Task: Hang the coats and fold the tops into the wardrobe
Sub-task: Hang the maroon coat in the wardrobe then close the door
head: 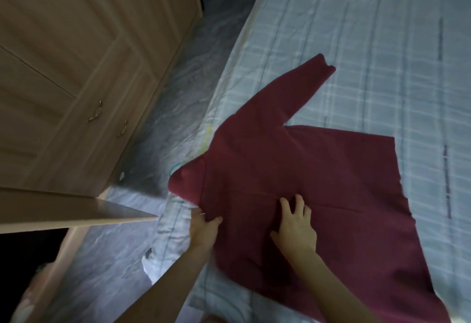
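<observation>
Head view: the right hand (295, 223) lies flat on the maroon top (293, 170), fingers spread wide. The left hand (204, 228) pinches the top's near-left edge, thumb over the cloth. The top is spread on the checked bed (369, 42), one sleeve reaching far. The wardrobe (76, 55) stands left, its door (76, 210) open.

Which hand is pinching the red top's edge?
The left hand, gripping the red top at its edge; the right hand lies flat with spread fingers.
</observation>
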Tool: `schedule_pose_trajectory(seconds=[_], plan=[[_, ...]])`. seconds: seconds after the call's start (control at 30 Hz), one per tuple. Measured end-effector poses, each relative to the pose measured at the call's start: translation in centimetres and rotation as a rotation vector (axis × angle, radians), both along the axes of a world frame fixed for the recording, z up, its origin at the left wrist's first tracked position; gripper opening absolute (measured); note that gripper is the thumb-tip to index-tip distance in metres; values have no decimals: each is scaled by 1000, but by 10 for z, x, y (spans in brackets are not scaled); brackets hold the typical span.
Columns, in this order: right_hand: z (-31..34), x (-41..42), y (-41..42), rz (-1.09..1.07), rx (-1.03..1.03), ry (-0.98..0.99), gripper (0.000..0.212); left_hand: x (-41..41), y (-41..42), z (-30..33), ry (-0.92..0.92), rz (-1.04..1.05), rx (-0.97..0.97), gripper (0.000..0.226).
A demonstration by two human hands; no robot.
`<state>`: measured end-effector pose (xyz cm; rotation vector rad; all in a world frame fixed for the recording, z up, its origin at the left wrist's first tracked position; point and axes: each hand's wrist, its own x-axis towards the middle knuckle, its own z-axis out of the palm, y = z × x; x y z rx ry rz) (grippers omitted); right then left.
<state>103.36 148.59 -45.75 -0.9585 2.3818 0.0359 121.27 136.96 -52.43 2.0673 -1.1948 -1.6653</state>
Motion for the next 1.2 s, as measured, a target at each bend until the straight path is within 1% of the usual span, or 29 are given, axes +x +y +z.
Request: schedule_pose_trajectory(seconds=[0.1,0.13,0.2,0.23,0.3,0.37,0.4,0.43,0.5,0.53,0.6,0.63,0.7,0.77,0.8,0.83,0.93,1.0,1.03,1.1,1.13,1.2], plan=[[17,-22,6,50,29,-205,81,-12,14,38,41,-19,-142,43],[26,-29,7,45,35,-285,77,-16,18,53,27,-32,-199,42],[48,-38,7,31,-4,-386,61,-26,29,85,-17,-73,-333,44],[61,-40,7,25,-62,-398,51,-31,37,100,-41,-112,-410,46],[90,-35,5,-36,-256,-445,36,-43,55,125,-70,-205,-566,49],[122,-26,3,-120,-416,-591,27,-57,77,142,-29,-287,-656,49],[134,-21,3,-160,-456,-642,24,-65,89,151,1,-333,-680,47],[142,-19,4,-211,-484,-657,26,-73,101,160,37,-379,-703,46],[147,-22,7,-322,-518,-596,26,-85,121,177,93,-449,-723,49],[146,-26,10,-361,-529,-570,24,-89,129,183,103,-480,-726,53],[146,-39,20,-398,-535,-605,22,-96,142,190,96,-568,-740,56],[146,-47,26,-394,-531,-631,24,-98,146,192,95,-641,-737,51],[149,-68,41,-329,-528,-615,30,-102,151,199,126,-840,-699,38],[159,-88,56,-252,-540,-570,33,-110,151,213,239,-1006,-740,26],[165,-96,63,-227,-554,-562,34,-115,148,222,293,-1018,-806,20],[173,-102,72,-216,-564,-562,34,-120,144,231,337,-972,-880,17],[195,-116,90,-244,-607,-562,31,-141,125,258,389,-671,-1054,22],[212,-121,103,-294,-658,-516,24,-156,111,276,398,-543,-1144,23],[222,-124,109,-317,-680,-482,25,-164,104,284,397,-508,-1178,22],[238,-128,122,-302,-707,-460,31,-176,89,290,384,-493,-1181,24],[245,-130,129,-259,-715,-466,33,-182,82,292,388,-527,-1152,27],[255,-136,143,-181,-743,-467,35,-195,71,298,443,-688,-1007,25]])
